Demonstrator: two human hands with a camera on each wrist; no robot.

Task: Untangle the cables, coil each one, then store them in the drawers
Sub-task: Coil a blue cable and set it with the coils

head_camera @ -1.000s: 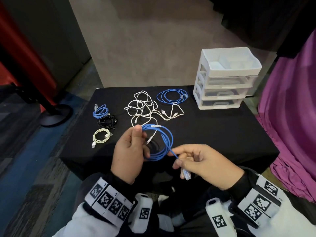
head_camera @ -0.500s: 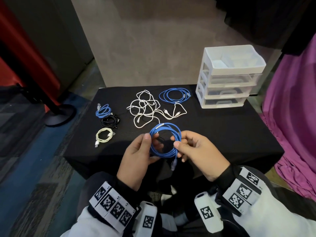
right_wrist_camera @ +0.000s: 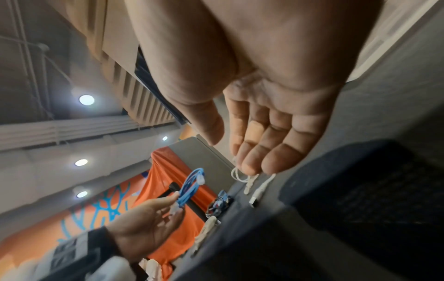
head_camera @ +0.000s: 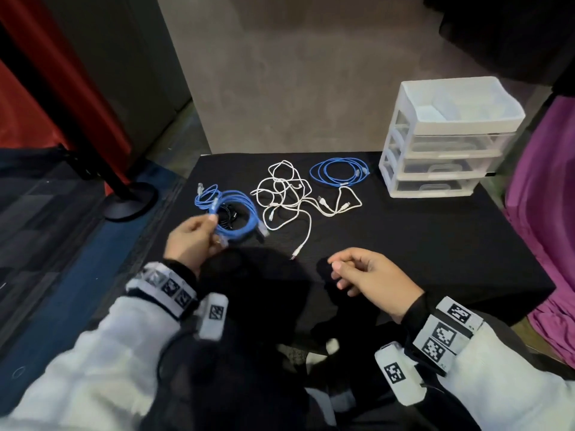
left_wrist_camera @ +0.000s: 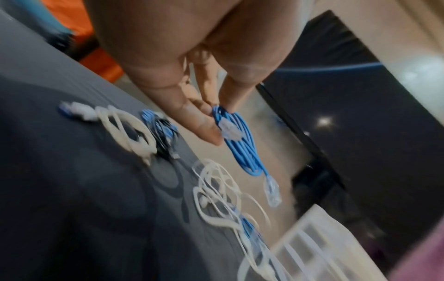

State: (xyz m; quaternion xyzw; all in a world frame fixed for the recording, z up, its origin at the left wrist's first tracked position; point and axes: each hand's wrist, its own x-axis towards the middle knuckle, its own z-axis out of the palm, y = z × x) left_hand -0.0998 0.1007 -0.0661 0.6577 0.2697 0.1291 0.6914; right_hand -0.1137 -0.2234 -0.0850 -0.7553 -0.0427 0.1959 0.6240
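My left hand [head_camera: 199, 234] pinches a coiled blue cable [head_camera: 241, 217] and holds it just above the table's left side. The same coil hangs from my fingertips [left_wrist_camera: 211, 133] in the left wrist view, its clear plug [left_wrist_camera: 272, 192] dangling. My right hand [head_camera: 357, 275] hovers over the table's front edge, fingers loosely curled and holding nothing; its palm [right_wrist_camera: 276, 123] shows bare. A tangle of white cables [head_camera: 286, 194] lies mid-table. Another coiled blue cable [head_camera: 339, 175] lies at the back. The white drawer unit [head_camera: 448, 138] stands at the back right, its drawers closed.
A small blue coil [head_camera: 205, 195] and a black coil [head_camera: 228, 217] lie at the table's left, partly behind the held coil. The black tablecloth [head_camera: 420, 244] covers the table. A stanchion base [head_camera: 130, 200] stands on the floor to the left. Purple fabric [head_camera: 547, 213] hangs at the right.
My right hand has let go of the blue coil and drawn back to the right. My left hand has carried the coil leftward, over the coils on the table's left.
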